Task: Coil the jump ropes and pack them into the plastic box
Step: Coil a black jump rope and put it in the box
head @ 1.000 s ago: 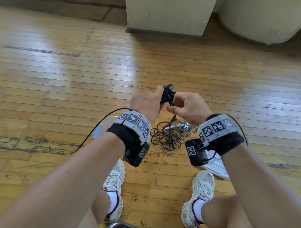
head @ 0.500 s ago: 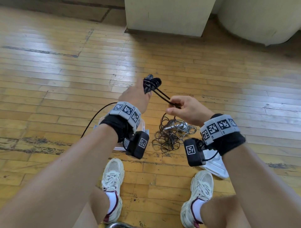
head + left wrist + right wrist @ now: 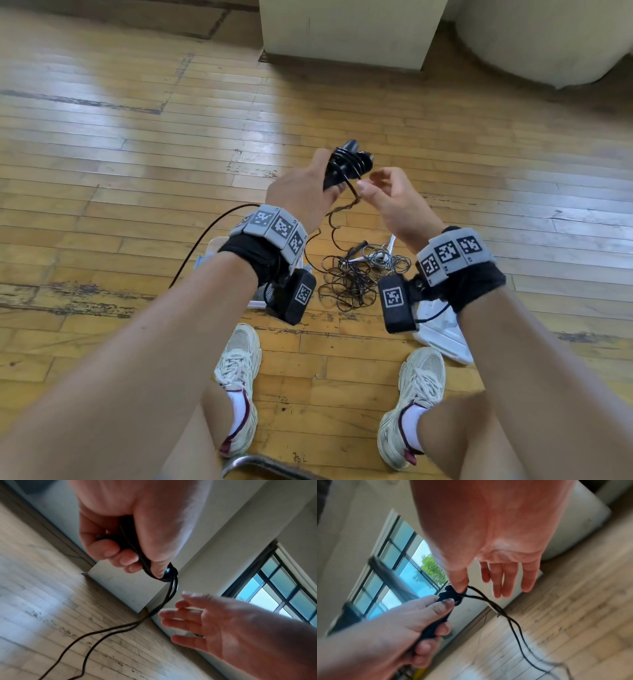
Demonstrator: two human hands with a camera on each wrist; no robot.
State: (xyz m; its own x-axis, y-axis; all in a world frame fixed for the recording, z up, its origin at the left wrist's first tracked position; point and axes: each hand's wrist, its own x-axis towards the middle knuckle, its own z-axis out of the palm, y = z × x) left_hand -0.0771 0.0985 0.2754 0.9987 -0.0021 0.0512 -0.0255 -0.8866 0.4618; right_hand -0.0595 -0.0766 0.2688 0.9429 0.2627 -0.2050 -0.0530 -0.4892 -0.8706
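Observation:
My left hand grips the two black handles of a jump rope, with several turns of black cord wound round their tops. The doubled loose cord hangs from them to a tangled heap of ropes on the floor. My right hand is just right of the handles with its fingers relaxed. In the right wrist view its thumb touches the cord while the other fingers stay clear. The clear plastic box is mostly hidden behind my left wrist. Its white lid lies under my right wrist.
A grey rope with a white handle lies in the heap. My two shoes stand on the worn wooden floor. A square pillar base and a rounded white block are at the back. A metal tube is at the bottom edge.
My left hand came back down and right, next to my right hand. My right hand let go of the doubled cord it pinched taut, and its fingers opened.

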